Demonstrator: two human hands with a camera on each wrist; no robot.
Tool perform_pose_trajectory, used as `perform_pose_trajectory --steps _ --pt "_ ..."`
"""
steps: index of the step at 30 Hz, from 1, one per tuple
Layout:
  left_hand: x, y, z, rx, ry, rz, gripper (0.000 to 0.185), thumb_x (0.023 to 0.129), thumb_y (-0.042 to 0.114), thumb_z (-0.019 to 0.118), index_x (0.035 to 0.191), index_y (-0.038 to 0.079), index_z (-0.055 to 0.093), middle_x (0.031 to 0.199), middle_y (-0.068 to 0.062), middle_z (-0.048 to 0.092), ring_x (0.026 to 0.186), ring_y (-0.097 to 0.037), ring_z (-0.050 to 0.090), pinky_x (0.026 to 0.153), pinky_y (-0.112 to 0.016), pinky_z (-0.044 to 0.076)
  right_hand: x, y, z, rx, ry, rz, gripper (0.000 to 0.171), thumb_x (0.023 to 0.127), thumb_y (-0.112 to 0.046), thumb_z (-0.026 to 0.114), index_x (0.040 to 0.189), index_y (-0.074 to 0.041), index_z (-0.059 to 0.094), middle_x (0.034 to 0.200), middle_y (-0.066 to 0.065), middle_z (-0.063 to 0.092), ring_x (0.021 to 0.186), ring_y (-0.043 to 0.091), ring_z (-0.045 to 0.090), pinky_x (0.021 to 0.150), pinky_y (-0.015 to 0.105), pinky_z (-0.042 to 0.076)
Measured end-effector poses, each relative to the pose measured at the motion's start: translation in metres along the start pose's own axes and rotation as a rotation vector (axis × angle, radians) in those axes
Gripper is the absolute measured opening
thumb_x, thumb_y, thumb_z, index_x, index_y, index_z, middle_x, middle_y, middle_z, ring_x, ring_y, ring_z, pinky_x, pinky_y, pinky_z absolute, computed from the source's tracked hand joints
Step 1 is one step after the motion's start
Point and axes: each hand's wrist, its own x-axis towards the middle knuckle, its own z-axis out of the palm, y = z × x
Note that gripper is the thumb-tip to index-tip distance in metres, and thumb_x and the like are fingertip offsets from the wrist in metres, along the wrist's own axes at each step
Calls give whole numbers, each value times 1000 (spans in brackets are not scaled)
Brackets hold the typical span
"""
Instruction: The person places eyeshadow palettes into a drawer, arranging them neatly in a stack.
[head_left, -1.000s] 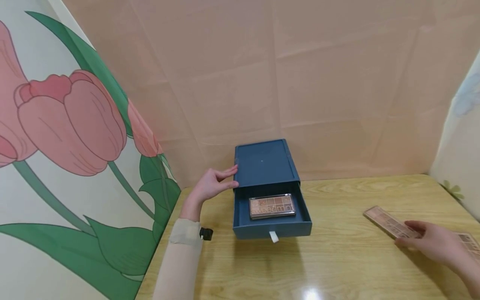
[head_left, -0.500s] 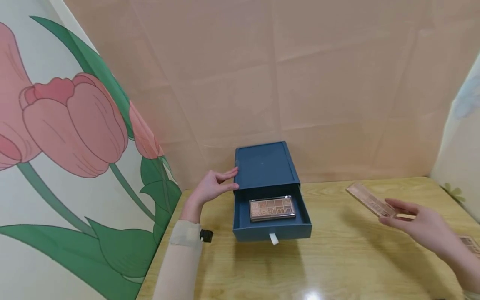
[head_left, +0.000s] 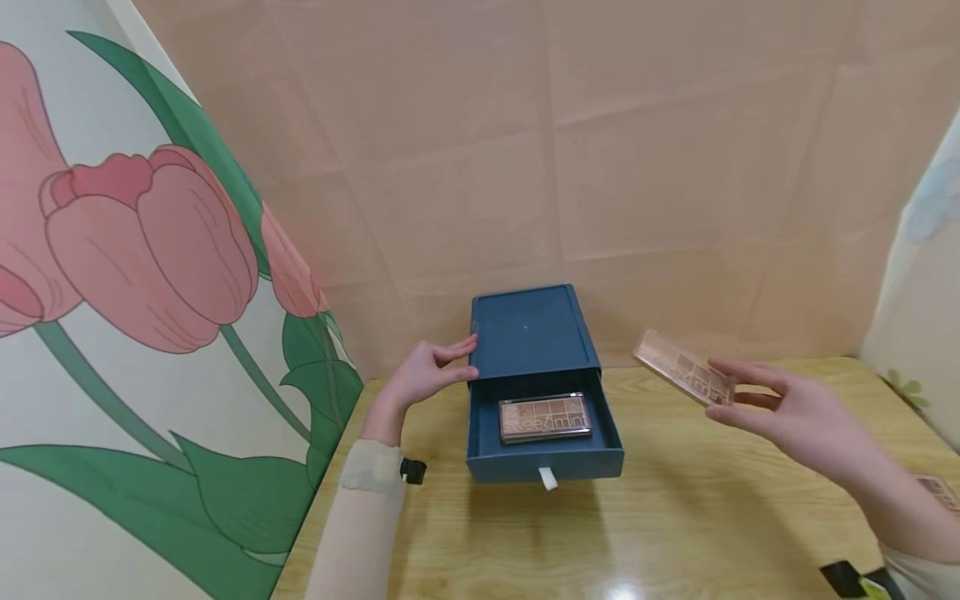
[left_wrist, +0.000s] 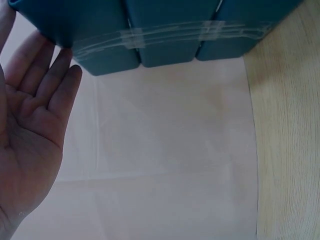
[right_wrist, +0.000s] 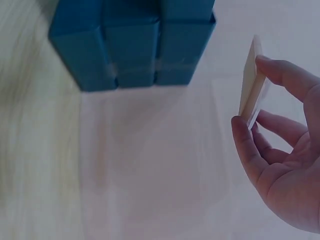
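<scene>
Blue drawer (head_left: pixel 517 467) lies left of the palette (head_left: pixel 682 367), whose length slants leftward from the right hand (head_left: pixel 798 417) pinching its end; left hand (head_left: pixel 422 373), fingers nearly straight, touches the box (head_left: pixel 528 329).

Head view bright; glare on tabletop (head_left: pixel 675 533), soft shadow below drawer (head_left: pixel 506 468); wrist views dimmer, right blurrier.

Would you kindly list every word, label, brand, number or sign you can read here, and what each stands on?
"swee…min…", some characters unclear: on the drawer palette.
"min", the rest blurred: on the held palette in the right hand.
Far-right palette: any lettering is too small to read.
No other text is readable.
</scene>
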Motion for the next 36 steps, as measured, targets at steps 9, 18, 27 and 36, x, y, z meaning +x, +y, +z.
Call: perform_pose_trajectory --steps 9,18,27,36 --pt "2 0 -1 -2 -3 4 55 98 34 81 147 14 65 156 5 56 86 -35 68 58 -34 32 10 -48 20 62 -24 -216 68 95 -26 87 154 -8 60 155 21 51 120 48 67 81 25 59" --pt "2 0 1 3 6 -1 54 98 35 81 146 15 65 154 7 57 80 -25 66 58 -34 32 19 -79 45 -8 -52 -364 60 90 -31 91 144 -16 71 146 11 63 113 36 73 78 30 59" --pt "2 1 2 7 6 -9 54 98 35 81 147 16 65 154 8 57 79 -32 65 59 -34 32 26 -92 62 -45 -97 -434 59 91 -34 90 143 -16 71 143 8 65 110 27 73 81 33 59" --pt "4 1 2 14 5 2 56 98 37 82 146 14 65 154 7 58 61 -21 48 56 -34 29 37 -100 72 -104 -121 -486 59 89 -27 92 142 -14 72 141 5 66 114 22 71 86 36 59"
